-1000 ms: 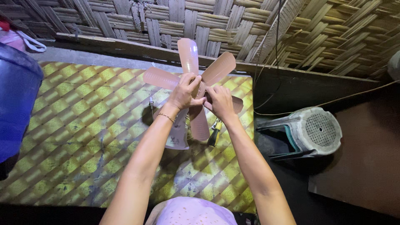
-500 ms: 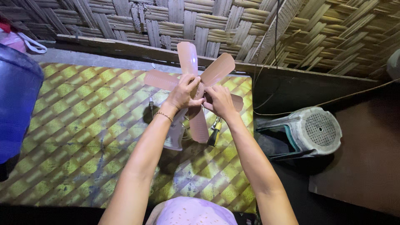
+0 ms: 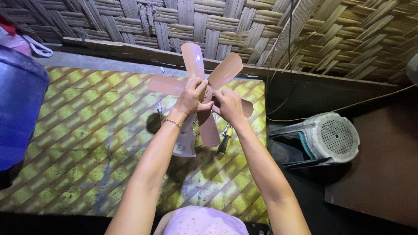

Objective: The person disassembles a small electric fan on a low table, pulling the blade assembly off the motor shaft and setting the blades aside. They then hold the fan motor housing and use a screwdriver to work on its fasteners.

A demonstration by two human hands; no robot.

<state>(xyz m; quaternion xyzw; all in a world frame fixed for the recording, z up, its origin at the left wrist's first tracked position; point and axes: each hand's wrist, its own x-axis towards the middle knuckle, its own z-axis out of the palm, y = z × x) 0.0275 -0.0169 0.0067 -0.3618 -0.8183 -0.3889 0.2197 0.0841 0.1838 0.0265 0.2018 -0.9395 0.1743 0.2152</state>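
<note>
A pink fan blade set [image 3: 193, 61] with several blades stands over a white fan body [image 3: 185, 141] on the yellow-green patterned mat [image 3: 87, 130]. My left hand [image 3: 191, 96] grips the hub of the blades from the left, a thin bracelet on its wrist. My right hand [image 3: 228, 105] holds the hub from the right, fingers closed around it. A screwdriver with a yellow and black handle [image 3: 224, 139] lies on the mat just below my right wrist.
A large blue water container [image 3: 19, 109] stands at the left edge. A grey plastic stool [image 3: 324, 139] lies on its side to the right. A woven bamboo wall [image 3: 217, 26] runs behind, with a black cable [image 3: 287, 61] hanging down.
Both hands stay on the fan hub; the blades and hands have shifted only slightly.
</note>
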